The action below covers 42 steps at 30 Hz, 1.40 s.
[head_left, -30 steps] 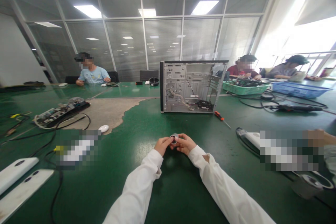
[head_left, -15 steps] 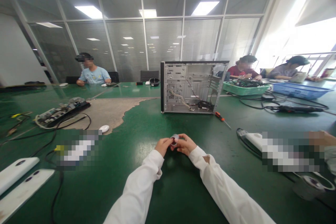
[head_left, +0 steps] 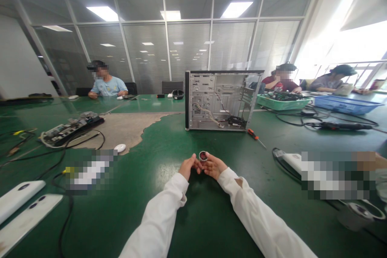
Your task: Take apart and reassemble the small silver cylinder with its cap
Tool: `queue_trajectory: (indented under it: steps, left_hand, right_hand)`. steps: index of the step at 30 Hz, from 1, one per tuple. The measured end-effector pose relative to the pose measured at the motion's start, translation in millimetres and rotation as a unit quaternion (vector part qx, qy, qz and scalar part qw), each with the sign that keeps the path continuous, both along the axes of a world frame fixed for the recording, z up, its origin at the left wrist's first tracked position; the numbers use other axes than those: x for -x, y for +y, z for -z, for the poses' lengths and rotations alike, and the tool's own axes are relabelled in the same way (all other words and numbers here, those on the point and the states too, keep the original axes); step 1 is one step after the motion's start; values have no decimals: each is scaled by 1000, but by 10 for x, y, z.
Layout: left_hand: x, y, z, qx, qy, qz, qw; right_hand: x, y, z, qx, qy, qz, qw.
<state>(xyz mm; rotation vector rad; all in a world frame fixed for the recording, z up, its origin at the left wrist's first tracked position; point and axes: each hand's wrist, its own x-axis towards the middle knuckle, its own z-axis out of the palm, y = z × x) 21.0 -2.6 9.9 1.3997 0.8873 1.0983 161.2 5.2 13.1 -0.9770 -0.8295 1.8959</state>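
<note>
A small round silver-rimmed part (head_left: pixel 203 156) with a dark red inside is held up over the green table (head_left: pixel 169 209). My right hand (head_left: pixel 214 166) has its fingers closed around the right side of this part. Just left of it is my left hand (head_left: pixel 190 166), its thumb raised apart from the curled fingers, which lie close below the part. Beyond my hands stands an open computer case (head_left: pixel 217 100), with cables and a dark component inside. An orange-handled screwdriver (head_left: pixel 255 137) lies at the case's lower right corner.
Circuit parts (head_left: pixel 72 129) and black cables lie at the left, near white devices (head_left: pixel 30 213). Green (head_left: pixel 284 102) and blue (head_left: pixel 344 104) baskets stand at the back right. A metal cylinder (head_left: pixel 355 215) is at the lower right, near another person's hand. People sit across the table.
The round part has turned so its dark red inside faces up toward me. My left thumb has come away from it, and my right fingers have spread slightly beneath it.
</note>
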Motion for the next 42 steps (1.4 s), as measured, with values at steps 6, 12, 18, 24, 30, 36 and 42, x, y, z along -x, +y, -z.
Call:
queue_trajectory:
  steps: [6, 12, 18, 24, 30, 36, 42]
  left_hand:
    - [-11, 8, 11, 3, -12, 0, 1000]
    - [-22, 16, 30, 7, -27, -5, 1000]
    - [-11, 43, 76, 2, -18, -35, 999]
    - [49, 51, 80, -26, 6, -159, 987]
    - [76, 75, 85, -6, 11, -195, 981]
    - [41, 54, 69, -47, 65, -171, 982]
    - [3, -8, 88, -94, 135, -114, 980]
  right_hand:
    - [-37, 1, -17, 71, 62, -23, 995]
    - [-69, -16, -35, 99, 98, -47, 989]
    - [-17, 12, 3, 47, 64, -3, 997]
    - [56, 30, 151, -243, -188, 146, 940]
    - [28, -41, 144, -498, -454, 63, 736]
    - [60, -115, 40, -561, -450, 23, 694]
    - [71, -97, 98, -586, -386, 20, 712]
